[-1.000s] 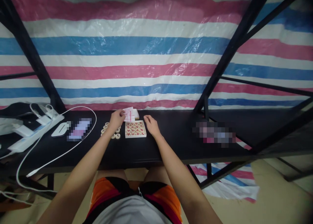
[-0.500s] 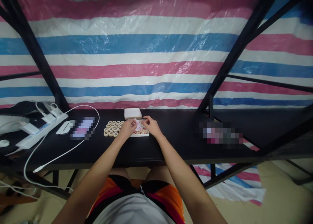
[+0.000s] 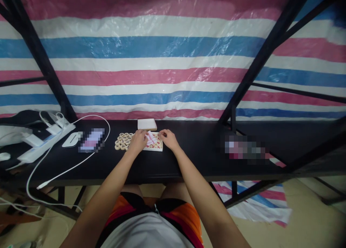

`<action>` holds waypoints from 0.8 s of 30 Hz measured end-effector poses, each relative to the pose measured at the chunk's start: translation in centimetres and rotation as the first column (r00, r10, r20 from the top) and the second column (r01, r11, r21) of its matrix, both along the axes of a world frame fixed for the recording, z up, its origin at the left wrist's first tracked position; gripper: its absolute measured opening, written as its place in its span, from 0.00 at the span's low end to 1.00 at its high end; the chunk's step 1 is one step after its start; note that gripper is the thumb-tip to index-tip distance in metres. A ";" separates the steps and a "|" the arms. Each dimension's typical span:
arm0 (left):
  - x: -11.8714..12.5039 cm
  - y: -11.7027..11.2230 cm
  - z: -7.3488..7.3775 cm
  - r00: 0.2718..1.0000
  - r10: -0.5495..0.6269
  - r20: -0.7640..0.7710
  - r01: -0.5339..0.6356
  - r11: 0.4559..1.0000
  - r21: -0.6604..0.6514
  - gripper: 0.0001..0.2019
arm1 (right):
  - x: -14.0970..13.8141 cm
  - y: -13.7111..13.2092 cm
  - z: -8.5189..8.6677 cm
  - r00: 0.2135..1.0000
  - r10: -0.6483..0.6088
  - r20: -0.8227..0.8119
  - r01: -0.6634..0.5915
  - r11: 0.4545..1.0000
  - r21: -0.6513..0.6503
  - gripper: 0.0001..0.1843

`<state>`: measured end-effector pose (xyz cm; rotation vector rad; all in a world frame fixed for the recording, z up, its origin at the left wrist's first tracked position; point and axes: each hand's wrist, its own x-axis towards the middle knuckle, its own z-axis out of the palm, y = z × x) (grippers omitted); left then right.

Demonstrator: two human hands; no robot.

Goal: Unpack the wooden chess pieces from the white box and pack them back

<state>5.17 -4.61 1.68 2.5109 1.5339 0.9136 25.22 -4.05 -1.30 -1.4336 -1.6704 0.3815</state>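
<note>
A shallow white box [image 3: 154,150] holds several round Chinese chess pieces with red characters. Across the pieces in it lies a pink-and-white slip of paper or plastic [image 3: 150,138], creased and loose. My left hand [image 3: 137,140] is curled at the box's left side, its fingertips partly hidden behind the hand. On the other side, my right hand [image 3: 169,139] has bent fingers closed at the right rim near the back corner. Rows of Chinese chess pieces with black characters [image 3: 123,142] lie on the table just left of my left hand, which covers some of them.
Behind the box sits a white lid [image 3: 146,124]. On the black table [image 3: 194,150], a blurred phone [image 3: 92,140], a white cable [image 3: 108,127] and a power strip [image 3: 44,145] lie left. A blurred object [image 3: 244,147] lies right. Black metal posts [image 3: 243,80] frame the table.
My left hand has let go of the pink-and-white slip and moved slightly left; the slip rests on the red pieces. The box has shifted a little left, and my right hand stays by its rim.
</note>
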 end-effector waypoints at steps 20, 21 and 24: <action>0.2 0.6 -0.1 0.960 -0.104 0.260 0.095 0.994 0.048 0.30 | 0.1 0.0 -0.1 0.999 0.000 0.055 0.004 0.997 -0.071 0.07; 0.2 0.5 0.1 0.956 -0.107 0.273 0.094 0.994 0.061 0.29 | 0.1 -0.1 -0.1 0.998 0.001 0.058 0.003 0.997 -0.075 0.08; 0.2 0.1 0.5 0.939 -0.147 0.310 0.129 0.989 0.078 0.25 | 0.0 -0.1 0.0 0.998 -0.003 0.065 0.009 0.996 -0.086 0.08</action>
